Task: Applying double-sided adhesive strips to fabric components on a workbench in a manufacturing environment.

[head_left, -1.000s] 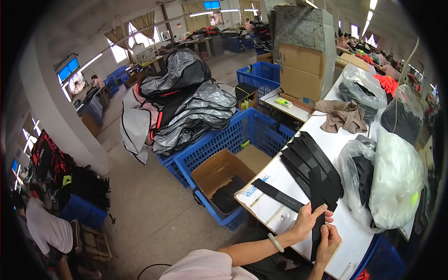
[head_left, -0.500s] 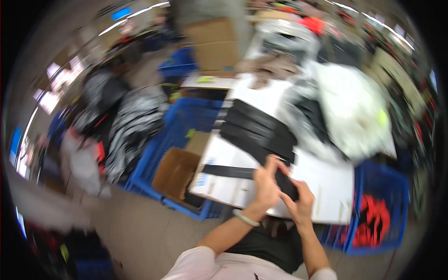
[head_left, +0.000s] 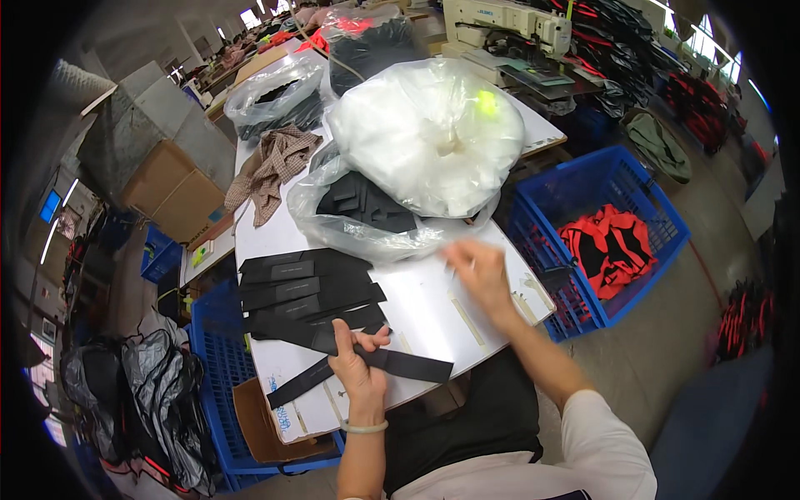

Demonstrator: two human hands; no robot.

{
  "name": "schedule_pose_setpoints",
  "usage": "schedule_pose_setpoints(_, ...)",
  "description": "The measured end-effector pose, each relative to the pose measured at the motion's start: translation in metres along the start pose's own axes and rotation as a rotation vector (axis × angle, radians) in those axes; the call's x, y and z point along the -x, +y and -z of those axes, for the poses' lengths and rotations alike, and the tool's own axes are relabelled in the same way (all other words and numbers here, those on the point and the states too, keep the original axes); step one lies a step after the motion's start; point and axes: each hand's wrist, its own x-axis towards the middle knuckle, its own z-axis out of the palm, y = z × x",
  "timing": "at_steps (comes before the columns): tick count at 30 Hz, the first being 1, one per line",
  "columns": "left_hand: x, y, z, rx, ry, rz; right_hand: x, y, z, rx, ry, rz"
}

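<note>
My left hand is over the near part of the white table, its fingers bent round a black fabric strip. The strip sticks out to the right of the hand, toward the table's near edge. Beyond it lies a fanned stack of black strips, several with a small label patch. Another black strip lies at a slant, partly under the left hand. My right hand is raised over the table, near the rim of an open clear plastic bag with dark pieces inside. Its fingertips are smeared by motion.
A big, full white plastic bag rests behind the open bag, with a checked brown cloth to its left. Blue crates flank the white table; the right one holds red and black pieces. A sewing machine stands farther back.
My view has swung to the right. My hands, together at a black piece before, are now apart: the right has moved toward the open bag, the left stays at the strip.
</note>
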Motion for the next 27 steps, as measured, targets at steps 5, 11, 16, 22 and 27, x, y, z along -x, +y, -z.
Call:
schedule_pose_setpoints(5,0.013,-0.009,-0.002,-0.004,-0.065,0.144,-0.124,0.072,-0.022,0.599,0.277,0.262)
schedule_pose_setpoints(11,0.019,-0.005,0.013,-0.015,-0.04,0.166,-0.16,0.086,-0.041,0.937,0.09,0.023)
schedule_pose_setpoints(16,0.021,-0.006,0.023,0.0,-0.045,0.186,-0.146,0.093,-0.04,0.912,0.157,0.173)
schedule_pose_setpoints(22,0.027,-0.005,0.021,0.034,-0.045,0.166,-0.13,0.069,-0.029,0.8,0.281,0.192)
schedule_pose_setpoints(27,0.028,-0.005,0.019,0.077,-0.117,0.184,-0.053,-0.015,0.009,0.172,0.083,0.027)
